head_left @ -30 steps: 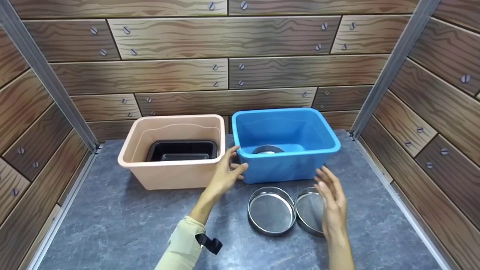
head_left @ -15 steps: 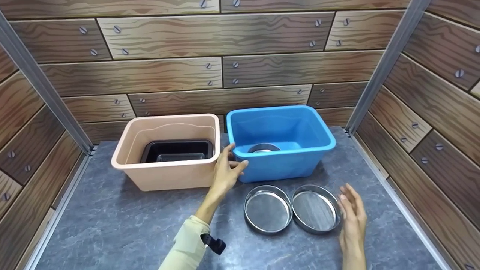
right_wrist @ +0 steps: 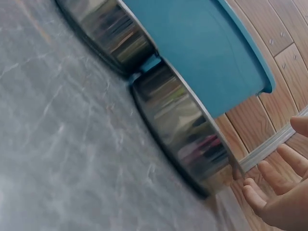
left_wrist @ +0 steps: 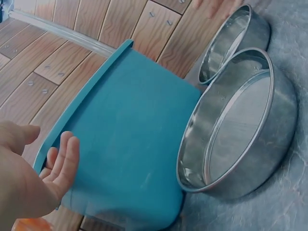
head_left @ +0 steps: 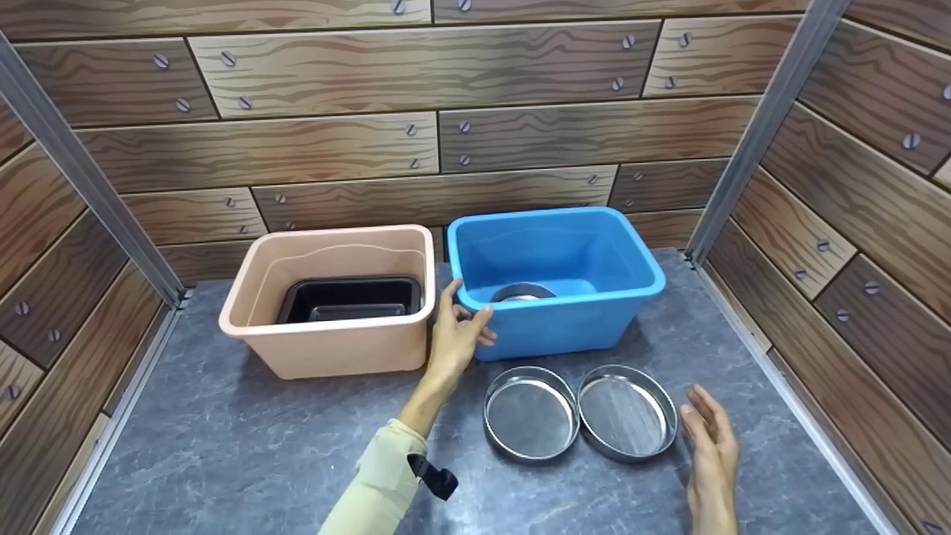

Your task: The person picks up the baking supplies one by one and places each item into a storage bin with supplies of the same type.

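Two shallow round metal sieves with fine grey bottoms stand side by side on the table, the left sieve [head_left: 532, 413] touching or nearly touching the right sieve [head_left: 628, 413]. Behind them is a blue bin [head_left: 565, 327] with another round metal piece [head_left: 523, 291] inside, partly hidden by the front wall. My left hand [head_left: 455, 338] is at the bin's front left corner, fingers relaxed; whether a fingertip touches the rim I cannot tell. My right hand [head_left: 712, 453] hovers just right of the right sieve, fingers loosely bent, holding nothing.
A beige bin [head_left: 338, 349] stands left of the blue one, with a black tray [head_left: 353, 286] inside. The dark grey marbled table [head_left: 245, 446] is bounded by wood-patterned walls [head_left: 327, 74] at the back and both sides.
My right hand has moved away from over the right sieve, to the right and nearer me, uncovering it. My left hand has stayed by the blue bin's corner. The head view has shifted slightly.
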Motion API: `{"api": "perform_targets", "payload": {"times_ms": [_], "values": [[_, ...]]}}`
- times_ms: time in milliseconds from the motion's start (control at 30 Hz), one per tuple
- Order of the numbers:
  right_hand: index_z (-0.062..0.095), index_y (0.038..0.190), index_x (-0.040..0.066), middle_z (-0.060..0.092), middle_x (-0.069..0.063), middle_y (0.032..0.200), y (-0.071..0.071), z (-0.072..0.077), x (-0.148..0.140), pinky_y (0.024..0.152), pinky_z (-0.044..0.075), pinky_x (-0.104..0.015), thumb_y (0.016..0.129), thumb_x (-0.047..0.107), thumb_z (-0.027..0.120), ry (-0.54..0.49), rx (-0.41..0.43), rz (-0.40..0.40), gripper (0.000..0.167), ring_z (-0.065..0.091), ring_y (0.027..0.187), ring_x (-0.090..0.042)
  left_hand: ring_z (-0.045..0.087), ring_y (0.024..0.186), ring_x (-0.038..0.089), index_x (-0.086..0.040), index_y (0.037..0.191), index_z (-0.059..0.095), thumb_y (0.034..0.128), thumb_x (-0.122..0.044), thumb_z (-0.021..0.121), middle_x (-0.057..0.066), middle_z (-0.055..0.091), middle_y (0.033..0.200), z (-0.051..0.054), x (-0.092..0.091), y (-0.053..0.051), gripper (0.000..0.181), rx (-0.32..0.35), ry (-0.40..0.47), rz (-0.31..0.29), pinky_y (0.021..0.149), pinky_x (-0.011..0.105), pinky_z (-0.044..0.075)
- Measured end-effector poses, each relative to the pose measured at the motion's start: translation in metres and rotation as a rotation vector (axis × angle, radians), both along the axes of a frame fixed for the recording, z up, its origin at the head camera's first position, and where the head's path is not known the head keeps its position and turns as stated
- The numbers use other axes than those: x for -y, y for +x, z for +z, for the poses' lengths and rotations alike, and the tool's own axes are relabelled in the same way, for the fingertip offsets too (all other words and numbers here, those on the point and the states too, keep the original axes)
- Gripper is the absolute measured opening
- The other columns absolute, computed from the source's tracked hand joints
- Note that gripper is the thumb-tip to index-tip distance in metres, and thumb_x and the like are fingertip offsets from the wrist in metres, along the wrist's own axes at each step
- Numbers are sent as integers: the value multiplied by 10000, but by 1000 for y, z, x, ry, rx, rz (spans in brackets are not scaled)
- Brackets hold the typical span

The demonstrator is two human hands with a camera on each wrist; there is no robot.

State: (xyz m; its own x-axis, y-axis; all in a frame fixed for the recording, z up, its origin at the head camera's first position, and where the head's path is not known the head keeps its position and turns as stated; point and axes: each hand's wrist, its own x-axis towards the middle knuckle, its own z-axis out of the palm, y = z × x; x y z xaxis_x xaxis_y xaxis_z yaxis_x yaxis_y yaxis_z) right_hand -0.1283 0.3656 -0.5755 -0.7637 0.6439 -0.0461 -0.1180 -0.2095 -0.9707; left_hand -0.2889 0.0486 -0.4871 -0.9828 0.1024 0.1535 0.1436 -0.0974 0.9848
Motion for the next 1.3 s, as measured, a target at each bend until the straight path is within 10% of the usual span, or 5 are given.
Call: {"api": "perform_targets", "payload": {"times_ms": [600, 1000, 1300], "values": [[564, 1471, 65, 649, 189, 1214, 5, -18, 4, 973, 444, -122, 1011, 70, 666, 49, 94, 7, 471, 557, 1189, -50, 665, 573, 157, -71, 1563, 356, 1015, -110, 675, 63, 531, 798, -3, -11, -5, 635, 28, 82, 64, 597, 388, 658], [541, 1494, 75, 560, 163, 1290, 5, -21, 5, 1094, 417, -118, 990, 66, 698, 74, 176, 79, 527, 360, 1517, -282, 703, 605, 191, -52, 1552, 358, 992, -36, 690, 80, 553, 749, -1, -10, -10, 651, 51, 155, 20, 664, 418, 673], [595, 1421, -19, 638, 180, 1259, 3, -26, 8, 1152, 381, -137, 960, 15, 715, 121, 156, 88, 478, 438, 1441, -131, 713, 606, 180, -38, 1522, 441, 934, 22, 743, 32, 533, 693, -5, -6, -12, 664, 62, 267, 83, 621, 351, 666]]}}
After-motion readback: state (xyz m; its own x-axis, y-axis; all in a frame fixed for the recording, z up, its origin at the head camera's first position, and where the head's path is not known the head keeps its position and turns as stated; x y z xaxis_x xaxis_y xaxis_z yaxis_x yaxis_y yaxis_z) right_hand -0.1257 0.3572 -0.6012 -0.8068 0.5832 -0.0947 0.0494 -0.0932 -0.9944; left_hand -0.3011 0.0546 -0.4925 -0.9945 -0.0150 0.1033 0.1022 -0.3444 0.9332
